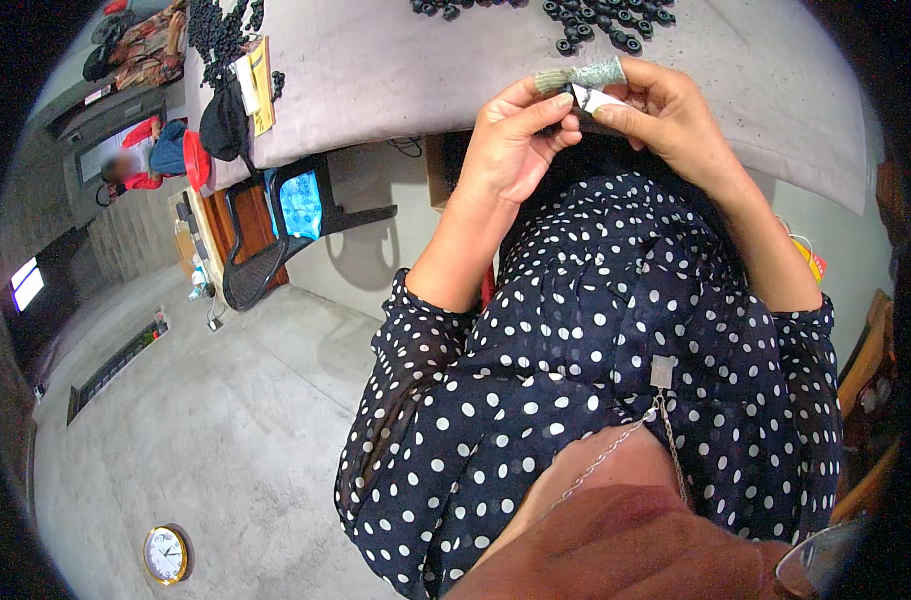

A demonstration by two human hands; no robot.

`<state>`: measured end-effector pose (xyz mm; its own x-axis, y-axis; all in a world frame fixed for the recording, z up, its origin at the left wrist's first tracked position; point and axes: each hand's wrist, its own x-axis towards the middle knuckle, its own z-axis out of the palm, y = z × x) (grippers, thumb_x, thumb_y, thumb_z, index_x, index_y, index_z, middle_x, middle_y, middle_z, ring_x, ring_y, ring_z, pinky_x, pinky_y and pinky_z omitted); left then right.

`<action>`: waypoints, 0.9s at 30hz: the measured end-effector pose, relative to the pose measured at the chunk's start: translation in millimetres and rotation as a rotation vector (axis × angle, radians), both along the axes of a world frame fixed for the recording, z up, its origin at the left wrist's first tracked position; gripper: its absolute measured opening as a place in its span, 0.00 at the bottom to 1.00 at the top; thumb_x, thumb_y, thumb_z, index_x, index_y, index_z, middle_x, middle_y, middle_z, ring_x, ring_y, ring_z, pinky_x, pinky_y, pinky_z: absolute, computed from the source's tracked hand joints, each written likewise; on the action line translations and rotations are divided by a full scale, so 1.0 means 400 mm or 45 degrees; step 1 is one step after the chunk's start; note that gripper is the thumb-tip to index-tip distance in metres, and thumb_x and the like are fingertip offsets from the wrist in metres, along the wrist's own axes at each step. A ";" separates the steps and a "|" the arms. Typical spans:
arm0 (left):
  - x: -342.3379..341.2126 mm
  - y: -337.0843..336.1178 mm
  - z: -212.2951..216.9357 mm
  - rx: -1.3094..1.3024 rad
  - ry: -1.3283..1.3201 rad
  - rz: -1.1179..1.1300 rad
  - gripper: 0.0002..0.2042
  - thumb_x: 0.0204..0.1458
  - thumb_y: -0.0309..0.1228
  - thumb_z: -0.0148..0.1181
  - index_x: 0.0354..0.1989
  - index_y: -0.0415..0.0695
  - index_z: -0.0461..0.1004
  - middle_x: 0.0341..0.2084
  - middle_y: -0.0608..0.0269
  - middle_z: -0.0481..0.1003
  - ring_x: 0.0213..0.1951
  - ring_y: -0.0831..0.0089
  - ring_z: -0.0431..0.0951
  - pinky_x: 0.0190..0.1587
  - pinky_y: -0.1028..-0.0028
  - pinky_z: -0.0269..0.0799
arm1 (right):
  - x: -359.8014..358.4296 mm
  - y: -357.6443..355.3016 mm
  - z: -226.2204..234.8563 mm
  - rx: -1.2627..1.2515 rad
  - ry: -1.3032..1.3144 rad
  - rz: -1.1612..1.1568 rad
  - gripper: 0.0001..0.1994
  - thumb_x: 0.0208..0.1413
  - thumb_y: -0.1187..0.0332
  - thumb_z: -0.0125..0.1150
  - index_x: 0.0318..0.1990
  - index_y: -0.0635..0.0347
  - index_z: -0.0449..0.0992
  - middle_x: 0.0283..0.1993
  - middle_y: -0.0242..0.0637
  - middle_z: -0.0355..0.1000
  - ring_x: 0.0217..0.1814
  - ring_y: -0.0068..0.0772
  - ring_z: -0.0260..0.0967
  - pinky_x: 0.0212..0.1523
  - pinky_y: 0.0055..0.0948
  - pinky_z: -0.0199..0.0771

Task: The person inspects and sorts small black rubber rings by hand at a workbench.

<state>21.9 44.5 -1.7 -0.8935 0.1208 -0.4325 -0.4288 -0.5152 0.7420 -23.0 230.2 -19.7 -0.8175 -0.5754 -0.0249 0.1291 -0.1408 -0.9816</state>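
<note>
Upper centre of frame: both hands raised off the table (735, 90), meeting just above its near edge. Left hand (510, 140) pinches a small dark part (579, 97) between thumb and forefinger; right hand (665, 105) closes on the same part from the other side, probably to steady it. Fingertips wear grey cots (595, 74) (likely for grip or protection). Black rings (605, 22) lie scattered at top centre, within reach. Chair (275, 225) stands at upper left.

Grey table (455, 70) bears scattered small black rings (605, 25).
</note>
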 end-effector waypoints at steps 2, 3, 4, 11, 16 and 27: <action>0.002 0.005 0.015 0.064 -0.026 0.020 0.07 0.52 0.24 0.54 0.40 0.38 0.71 0.31 0.60 0.74 0.30 0.75 0.75 0.32 0.78 0.76 | 0.000 0.001 -0.004 0.015 0.003 -0.011 0.10 0.52 0.67 0.59 0.41 0.61 0.75 0.28 0.22 0.70 0.25 0.08 0.60 0.24 0.13 0.59; 0.002 0.006 0.020 0.128 -0.050 0.038 0.07 0.52 0.23 0.54 0.39 0.37 0.72 0.31 0.60 0.74 0.31 0.75 0.76 0.33 0.76 0.77 | -0.001 0.000 -0.010 -0.009 -0.001 -0.012 0.10 0.52 0.67 0.59 0.41 0.61 0.75 0.28 0.22 0.69 0.25 0.08 0.60 0.24 0.13 0.59; 0.002 0.006 0.024 0.128 -0.051 0.037 0.07 0.52 0.23 0.54 0.39 0.37 0.72 0.31 0.60 0.74 0.31 0.75 0.76 0.33 0.76 0.77 | -0.001 0.000 -0.014 -0.033 -0.005 -0.013 0.10 0.52 0.67 0.59 0.41 0.61 0.75 0.27 0.22 0.69 0.26 0.08 0.60 0.24 0.13 0.59; 0.003 0.002 0.013 0.254 -0.139 0.057 0.09 0.52 0.22 0.53 0.42 0.37 0.70 0.32 0.60 0.74 0.32 0.74 0.75 0.36 0.74 0.76 | 0.002 0.002 0.007 -0.003 0.014 -0.002 0.11 0.53 0.67 0.59 0.42 0.60 0.74 0.28 0.22 0.70 0.25 0.09 0.60 0.23 0.12 0.59; 0.003 -0.004 0.006 0.315 -0.097 0.015 0.11 0.51 0.22 0.54 0.44 0.39 0.70 0.32 0.61 0.73 0.33 0.74 0.75 0.39 0.73 0.76 | -0.008 0.014 0.030 -0.085 -0.212 0.216 0.14 0.51 0.65 0.59 0.45 0.59 0.72 0.27 0.23 0.68 0.18 0.10 0.58 0.16 0.11 0.54; -0.003 -0.010 0.003 0.377 -0.015 -0.162 0.15 0.50 0.24 0.56 0.48 0.40 0.67 0.37 0.60 0.73 0.36 0.73 0.76 0.41 0.71 0.77 | -0.007 0.021 0.033 -0.083 -0.263 0.331 0.17 0.48 0.64 0.60 0.47 0.59 0.71 0.23 0.21 0.65 0.16 0.10 0.57 0.14 0.10 0.52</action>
<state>20.9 40.5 -0.6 -0.8584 0.3534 -0.3718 -0.5112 -0.6497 0.5627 -25.8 238.8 -6.4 -0.6248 -0.7697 -0.1310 0.3638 -0.1385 -0.9211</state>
